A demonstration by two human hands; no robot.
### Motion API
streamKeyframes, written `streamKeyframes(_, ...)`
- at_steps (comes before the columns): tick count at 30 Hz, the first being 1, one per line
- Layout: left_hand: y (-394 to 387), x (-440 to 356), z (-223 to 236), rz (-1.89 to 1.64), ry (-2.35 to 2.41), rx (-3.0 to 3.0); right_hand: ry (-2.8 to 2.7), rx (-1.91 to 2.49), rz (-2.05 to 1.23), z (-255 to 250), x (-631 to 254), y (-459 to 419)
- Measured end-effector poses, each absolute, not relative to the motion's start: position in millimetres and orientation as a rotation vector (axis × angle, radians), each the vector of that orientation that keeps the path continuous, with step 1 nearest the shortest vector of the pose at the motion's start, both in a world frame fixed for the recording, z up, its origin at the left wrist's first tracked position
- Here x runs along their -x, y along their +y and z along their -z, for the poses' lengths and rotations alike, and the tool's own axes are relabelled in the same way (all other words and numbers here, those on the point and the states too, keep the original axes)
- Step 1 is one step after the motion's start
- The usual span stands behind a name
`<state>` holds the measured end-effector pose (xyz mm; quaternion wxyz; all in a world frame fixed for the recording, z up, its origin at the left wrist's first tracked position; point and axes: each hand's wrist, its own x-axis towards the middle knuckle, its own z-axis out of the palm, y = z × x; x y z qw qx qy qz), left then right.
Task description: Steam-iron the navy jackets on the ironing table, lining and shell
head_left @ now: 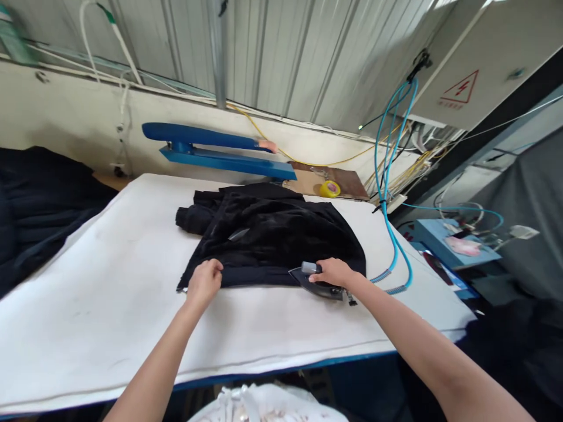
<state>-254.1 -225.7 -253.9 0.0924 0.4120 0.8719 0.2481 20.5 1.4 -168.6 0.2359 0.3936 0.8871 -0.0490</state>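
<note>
A black garment (268, 234) lies spread on the white padded ironing table (109, 275). My left hand (204, 281) is closed, pinching the garment's near hem at its left corner. My right hand (333, 272) is wrapped round the handle of a dark steam iron (314, 278) that rests on the hem at the garment's near right corner. A light blue hose (389, 193) runs from the iron's side up to the wall.
A blue pressing arm (215, 149) stands behind the table. A yellow tape roll (329, 189) sits on a brown board. Dark fabric (35, 205) is piled at the left. An electrical cabinet (479, 64) with a warning sign hangs at the right. White cloth (264, 404) lies below the table's front edge.
</note>
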Motion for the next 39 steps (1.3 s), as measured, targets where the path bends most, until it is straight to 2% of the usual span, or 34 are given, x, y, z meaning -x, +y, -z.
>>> streamKeyframes(7, -141, 164, 264, -0.798, 2.218, -1.561, 2.369, -1.156, 0.156, 176, -143, 89)
streamKeyframes(11, -86, 121, 263, -0.633, 2.408, -1.595, 2.36, -1.127, 0.175, 178, -189, 126)
streamKeyframes(16, -45, 94, 265, -0.398, 2.653, -1.429, 2.457, -0.916, 0.225, 181, -198, 139)
streamKeyframes(20, -51, 69, 266, -0.498, 2.723, -1.387, 2.503, -0.794, 0.237, 185, -187, 136)
streamKeyframes(25, -73, 37, 273, -0.451, 2.253, -1.827, 2.504, -0.779, 0.221, 187, -187, 143)
streamKeyframes(32, -89, 50, 291, -0.449, 2.37, -1.869, 2.498, -0.748, 0.213, 191, -200, 142)
streamKeyframes(39, -102, 63, 291, -0.474, 2.357, -1.865, 2.528, -0.863, 0.198, 198, -158, 105)
